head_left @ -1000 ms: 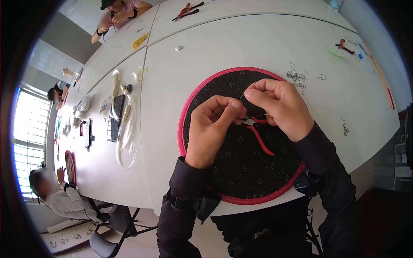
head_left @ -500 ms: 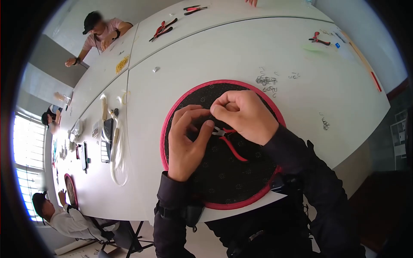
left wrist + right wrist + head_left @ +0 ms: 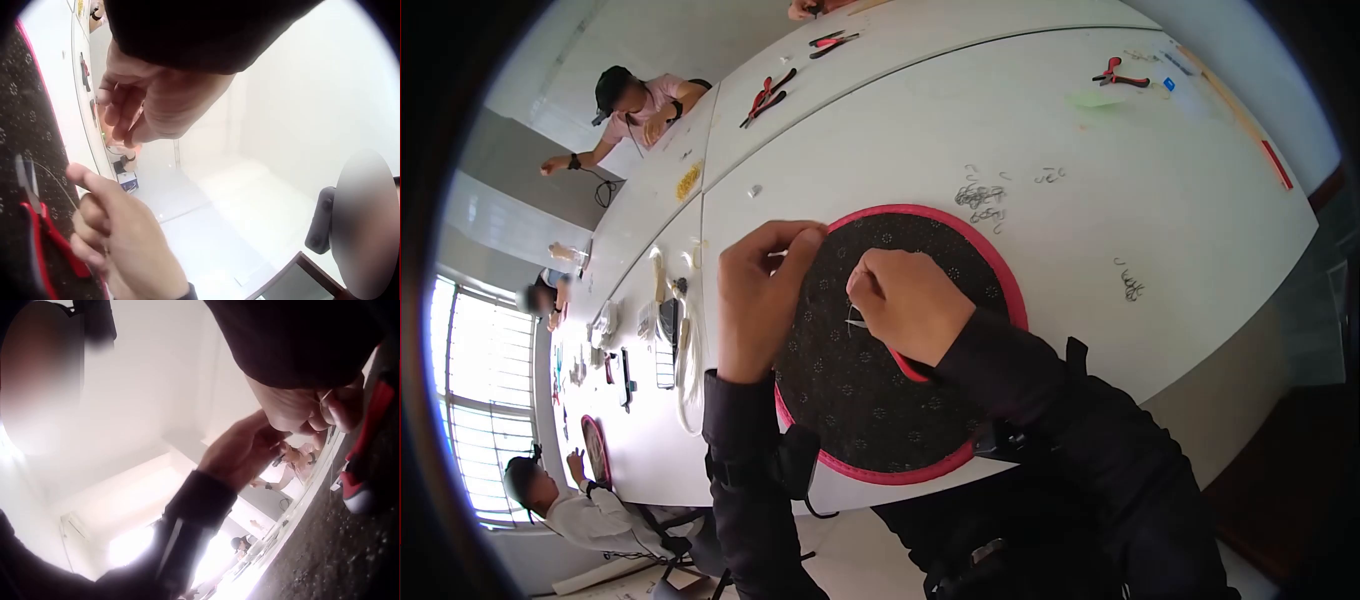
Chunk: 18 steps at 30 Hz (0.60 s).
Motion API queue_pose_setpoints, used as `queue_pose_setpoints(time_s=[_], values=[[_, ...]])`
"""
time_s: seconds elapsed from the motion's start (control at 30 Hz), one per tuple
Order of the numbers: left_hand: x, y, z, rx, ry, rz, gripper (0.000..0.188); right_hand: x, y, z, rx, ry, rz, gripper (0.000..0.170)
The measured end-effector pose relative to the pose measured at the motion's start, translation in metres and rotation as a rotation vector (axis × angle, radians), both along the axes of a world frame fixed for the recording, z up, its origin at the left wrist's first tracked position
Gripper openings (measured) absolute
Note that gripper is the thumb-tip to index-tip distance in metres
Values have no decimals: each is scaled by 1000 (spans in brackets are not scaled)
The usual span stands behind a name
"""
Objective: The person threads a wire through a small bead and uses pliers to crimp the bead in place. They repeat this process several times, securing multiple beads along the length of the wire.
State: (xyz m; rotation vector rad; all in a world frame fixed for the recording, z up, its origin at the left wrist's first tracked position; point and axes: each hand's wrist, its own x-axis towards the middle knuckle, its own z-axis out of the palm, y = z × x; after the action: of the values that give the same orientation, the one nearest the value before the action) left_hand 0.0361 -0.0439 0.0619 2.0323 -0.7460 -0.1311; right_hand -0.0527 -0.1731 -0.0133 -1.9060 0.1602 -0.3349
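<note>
My right hand (image 3: 915,305) is over a round black mat with a red rim (image 3: 1000,270), its fingers curled in. From those fingers a thin pale line (image 3: 57,180) curves toward the pliers (image 3: 39,234), and a bit of it shows at the fingers in the right wrist view. The red-handled pliers lie on the mat, partly hidden by the right hand in the head view. To the left, my left hand (image 3: 760,295) is raised at the mat's upper left edge, thumb tip close to the bent index finger. I cannot tell whether it pinches anything.
Small dark hooks (image 3: 980,195) lie in a pile beyond the mat, another cluster (image 3: 1132,286) to the right. More pliers (image 3: 1120,75) are at the back. Bundles of pale strands (image 3: 690,350) and a phone (image 3: 626,380) lie left. Other people (image 3: 645,100) sit around the table.
My hands, close together over the mat before, have moved apart. The left hand went left; the right hand came over the pliers. The head view has also shifted.
</note>
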Motion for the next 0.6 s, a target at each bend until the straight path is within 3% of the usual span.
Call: queue_pose_setpoints(time_s=[0.07, 0.33, 0.6], values=[[3, -24, 11, 163, -15, -88, 21, -1, 6, -5, -79, -19, -25, 18], [37, -122, -13, 387, 150, -284, 26, -9, -4, 2, -232, 12, 10, 16], [69, -141, -48, 421, 155, -368, 27, -1, -20, -6, -286, 120, -71, 15]])
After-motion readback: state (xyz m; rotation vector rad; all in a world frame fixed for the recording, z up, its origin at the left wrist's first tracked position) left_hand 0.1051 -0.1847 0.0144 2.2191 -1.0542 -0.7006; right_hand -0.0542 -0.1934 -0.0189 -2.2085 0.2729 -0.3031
